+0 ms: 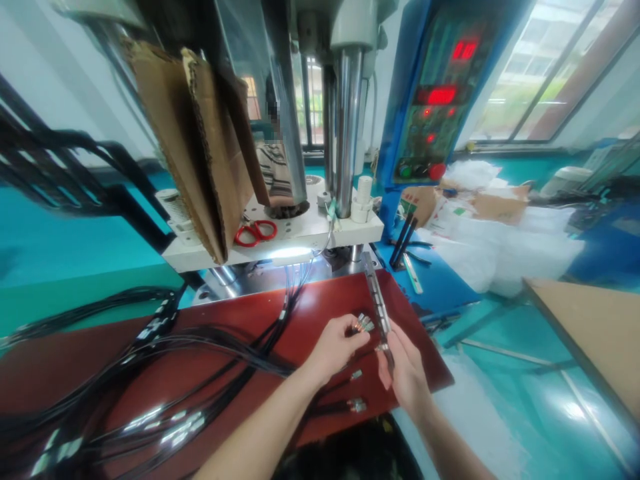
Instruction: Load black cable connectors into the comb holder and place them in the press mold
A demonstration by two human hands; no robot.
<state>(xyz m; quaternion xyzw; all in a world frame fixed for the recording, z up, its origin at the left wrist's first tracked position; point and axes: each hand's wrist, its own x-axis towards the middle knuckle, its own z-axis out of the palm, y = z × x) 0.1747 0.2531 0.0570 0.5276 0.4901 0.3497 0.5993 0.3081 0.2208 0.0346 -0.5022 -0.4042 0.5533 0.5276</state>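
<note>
"What does your left hand have?"

"My left hand (336, 343) pinches a small bunch of connectors (365, 323) between thumb and fingertips, just over the red-brown board (423, 363). I can't count them from here."

"And your right?"

"My right hand (406, 367) is closed around the lower end of a notched metal bar (379, 300). The bar slants away from me, its far end near the press (310, 230). Something small shows by my fingers; I can't tell whether it sits in the bar."

"How close are the two?"

"The connectors are just beside the bar, on its left. I can't make out whether they touch."

"What else is on the board?"

"Black cables (215, 333) sweep over its left part, and more plugs (357, 405) lie nearer me, below my left hand. Red-handled scissors (256, 232) rest on the press, next to the cardboard (225, 153)."
</note>
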